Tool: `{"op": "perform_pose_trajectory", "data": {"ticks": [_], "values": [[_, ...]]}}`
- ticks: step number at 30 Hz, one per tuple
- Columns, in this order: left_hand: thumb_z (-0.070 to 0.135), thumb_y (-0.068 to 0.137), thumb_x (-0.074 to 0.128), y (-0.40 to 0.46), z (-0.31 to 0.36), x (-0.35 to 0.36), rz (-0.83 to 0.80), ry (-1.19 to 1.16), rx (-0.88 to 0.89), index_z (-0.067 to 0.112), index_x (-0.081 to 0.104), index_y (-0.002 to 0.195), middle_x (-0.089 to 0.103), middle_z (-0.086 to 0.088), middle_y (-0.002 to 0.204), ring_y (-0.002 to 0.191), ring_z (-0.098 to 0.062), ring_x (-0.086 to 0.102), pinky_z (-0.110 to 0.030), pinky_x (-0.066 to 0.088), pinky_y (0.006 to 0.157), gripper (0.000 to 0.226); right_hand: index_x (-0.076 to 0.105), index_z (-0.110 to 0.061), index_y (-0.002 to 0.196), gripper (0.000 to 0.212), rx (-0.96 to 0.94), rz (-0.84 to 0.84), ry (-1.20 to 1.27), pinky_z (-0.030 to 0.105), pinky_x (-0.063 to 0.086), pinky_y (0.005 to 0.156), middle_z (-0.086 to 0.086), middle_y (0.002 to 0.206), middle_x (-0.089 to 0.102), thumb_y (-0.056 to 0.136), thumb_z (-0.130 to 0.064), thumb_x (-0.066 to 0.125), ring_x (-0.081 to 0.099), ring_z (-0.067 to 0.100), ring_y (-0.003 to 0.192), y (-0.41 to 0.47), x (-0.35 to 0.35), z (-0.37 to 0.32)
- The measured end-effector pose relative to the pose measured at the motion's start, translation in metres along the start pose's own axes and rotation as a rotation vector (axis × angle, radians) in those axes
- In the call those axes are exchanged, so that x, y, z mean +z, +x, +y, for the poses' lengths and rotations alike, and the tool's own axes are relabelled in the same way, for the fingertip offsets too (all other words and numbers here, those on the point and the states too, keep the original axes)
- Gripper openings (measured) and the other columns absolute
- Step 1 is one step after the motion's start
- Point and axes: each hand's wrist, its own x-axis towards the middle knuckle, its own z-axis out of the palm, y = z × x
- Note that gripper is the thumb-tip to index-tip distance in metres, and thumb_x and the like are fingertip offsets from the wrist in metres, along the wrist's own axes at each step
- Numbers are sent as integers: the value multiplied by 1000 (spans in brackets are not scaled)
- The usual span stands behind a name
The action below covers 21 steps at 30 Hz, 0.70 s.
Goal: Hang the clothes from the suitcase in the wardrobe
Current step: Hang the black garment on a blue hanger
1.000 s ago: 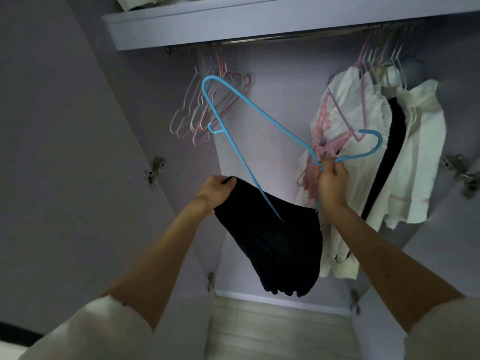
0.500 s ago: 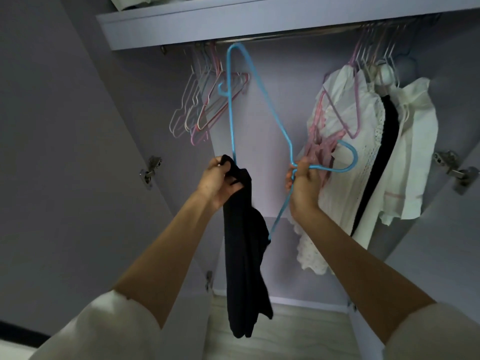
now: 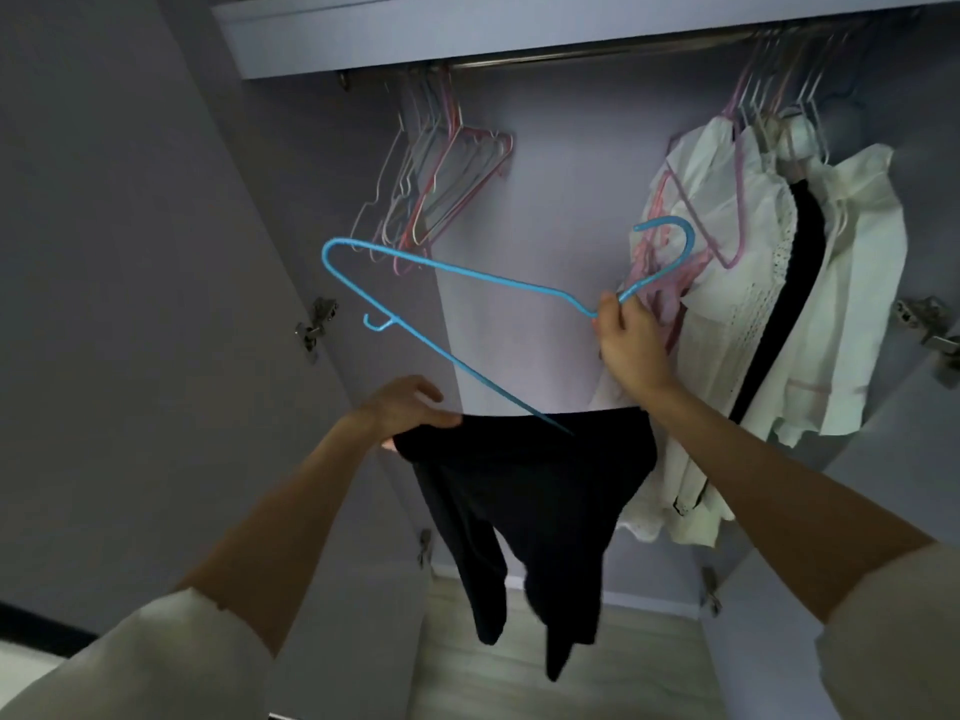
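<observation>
The person wears a cream-white top; its left sleeve (image 3: 145, 662) and right sleeve (image 3: 893, 631) are pushed up toward the elbows, with loose, slightly wrinkled cuffs; both forearms are bare; the left hand (image 3: 402, 407) and right hand (image 3: 631, 340) carry no rings, watch or gloves.

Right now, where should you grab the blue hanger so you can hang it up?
Grip the blue hanger at its neck, just below the hook, coming from underneath, as the right hand does. The hook curls up towards the rail, so it stays free to catch. The left hand holds the black garment.
</observation>
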Motion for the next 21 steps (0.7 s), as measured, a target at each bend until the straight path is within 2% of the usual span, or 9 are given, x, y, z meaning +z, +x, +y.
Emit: {"op": "perform_pose_trajectory", "data": {"ticks": [2, 3, 6, 8, 10, 14, 17, 19, 21], "values": [[40, 83, 65, -2, 4, 9, -113, 168, 45, 21, 63, 116, 55, 2, 119, 115, -19, 52, -30, 40, 101, 38, 43, -6, 78, 29, -16, -10, 24, 53, 46, 80, 20, 78, 54, 91, -31, 36, 52, 33, 74, 1, -1, -4], [37, 89, 58, -2, 6, 13, -127, 204, 68, 19, 65, 112, 58, 2, 114, 110, -18, 54, -27, 41, 98, 30, 42, -7, 77, 30, -20, -12, 42, 51, 49, 78, 16, 78, 53, 90, -33, 36, 50, 28, 73, 1, 0, -5], [21, 97, 43, 1, 14, 20, -39, 138, 127, 12, 58, 80, 56, -6, 89, 83, -18, 54, -19, 42, 69, 25, 42, -15, 73, 45, 18, -1, 66, 37, 47, 58, 12, 76, 53, 75, -58, 29, 50, 23, 65, 2, -4, -1], [15, 98, 39, 7, 17, 19, 74, 92, 171, 7, 50, 75, 51, -11, 84, 80, -22, 50, -20, 39, 63, 26, 41, -17, 70, 46, 27, 28, 74, 43, 47, 64, 14, 73, 52, 75, -60, 27, 53, 29, 66, 2, -7, 8], [15, 99, 38, 9, 24, 21, 148, -92, 172, 6, 50, 80, 49, -12, 85, 82, -22, 47, -22, 42, 67, 25, 41, -16, 69, 40, 27, 61, 56, 52, 49, 76, 17, 73, 54, 81, -52, 29, 58, 38, 74, -1, -9, 15], [19, 99, 40, 3, 43, 32, -54, -741, 18, 8, 53, 84, 55, -6, 75, 65, -16, 54, -23, 44, 56, 23, 45, -13, 70, 47, 88, 103, 94, 49, 49, 74, 32, 81, 61, 79, -57, 31, 58, 43, 77, -9, -12, 25], [17, 89, 60, 0, 56, 28, -42, -554, 94, 8, 55, 92, 60, -6, 84, 75, -17, 59, -24, 47, 63, 11, 53, -3, 82, 39, 94, 123, 127, 37, 47, 75, 21, 85, 61, 96, -36, 38, 57, 31, 79, -11, -18, 25], [9, 87, 60, 0, 60, 19, 146, -264, 173, 4, 55, 99, 57, -11, 94, 91, -26, 58, -28, 44, 73, 14, 56, 2, 93, 34, 67, 159, 156, 28, 42, 74, 12, 88, 54, 98, -26, 39, 53, 20, 83, -11, -23, 25], [8, 89, 55, 1, 58, 11, 350, -23, 203, -3, 54, 106, 57, -20, 105, 104, -35, 55, -33, 42, 80, 19, 51, -3, 86, 24, 68, 196, 221, 17, 39, 67, 9, 78, 49, 97, -22, 40, 50, 5, 69, -9, -26, 24]]}}
